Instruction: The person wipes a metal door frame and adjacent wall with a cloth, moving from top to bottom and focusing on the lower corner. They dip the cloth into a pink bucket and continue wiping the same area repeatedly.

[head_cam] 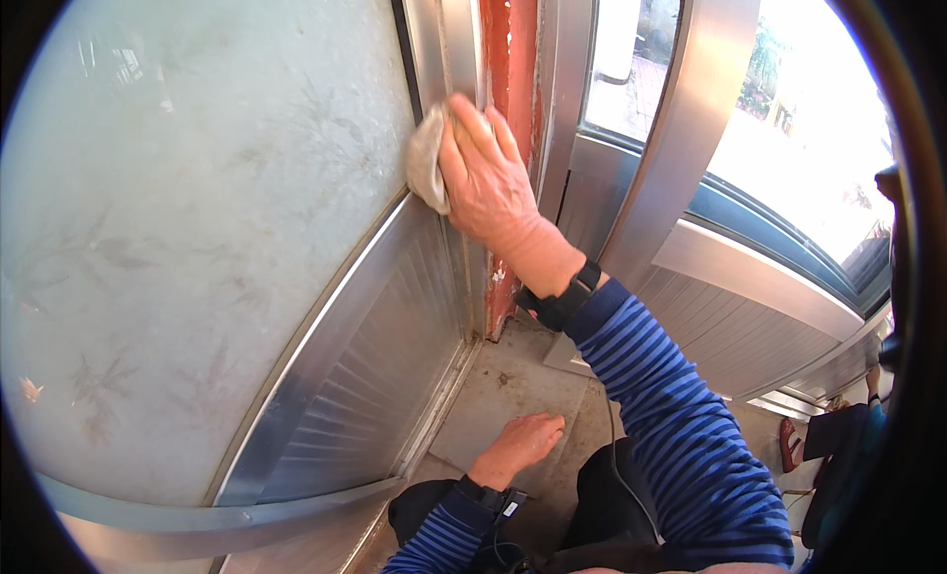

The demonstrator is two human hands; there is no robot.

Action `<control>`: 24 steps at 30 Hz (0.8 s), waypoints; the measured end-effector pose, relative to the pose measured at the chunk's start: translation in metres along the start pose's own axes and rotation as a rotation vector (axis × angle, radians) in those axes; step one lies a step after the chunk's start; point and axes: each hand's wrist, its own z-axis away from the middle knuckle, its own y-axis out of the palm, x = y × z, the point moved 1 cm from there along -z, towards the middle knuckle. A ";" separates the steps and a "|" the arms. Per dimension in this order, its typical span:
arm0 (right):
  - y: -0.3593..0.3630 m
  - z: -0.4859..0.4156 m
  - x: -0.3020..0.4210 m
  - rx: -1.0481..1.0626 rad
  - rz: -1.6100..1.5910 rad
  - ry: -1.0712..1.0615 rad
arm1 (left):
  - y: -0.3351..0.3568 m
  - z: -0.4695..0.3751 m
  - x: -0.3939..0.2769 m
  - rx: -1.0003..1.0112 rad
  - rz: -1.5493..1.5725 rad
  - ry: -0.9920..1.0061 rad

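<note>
My right hand (pixel 492 174) presses a greyish-beige cloth (pixel 427 160) against the vertical metal frame (pixel 462 49) beside a frosted glass panel (pixel 207 204) with a faint leaf pattern. Part of the cloth sticks out to the left of the fingers; the rest is hidden beneath the hand. Just right of that frame stands a post with chipped red paint (pixel 510 63). Low in the view, my left hand (pixel 521 441) hangs over the floor near my knees, fingers loosely curled, and nothing shows in it.
Below the glass is a ribbed metal panel (pixel 385 367). A metal-framed glass door (pixel 666 167) stands at the right, with a bright outdoor area beyond. Another person's leg and red shoe (pixel 790 444) show at the far right. A thin cable (pixel 618 456) runs down beside my right sleeve.
</note>
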 end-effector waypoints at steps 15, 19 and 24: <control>-0.074 0.049 -0.002 0.267 -0.413 0.483 | -0.004 0.012 -0.010 -0.021 -0.051 0.014; -0.073 0.018 -0.016 0.151 -0.675 0.782 | -0.003 0.009 -0.008 -0.012 -0.025 -0.004; -0.076 0.016 -0.022 0.052 -1.146 1.105 | -0.003 0.003 -0.002 0.037 -0.051 -0.068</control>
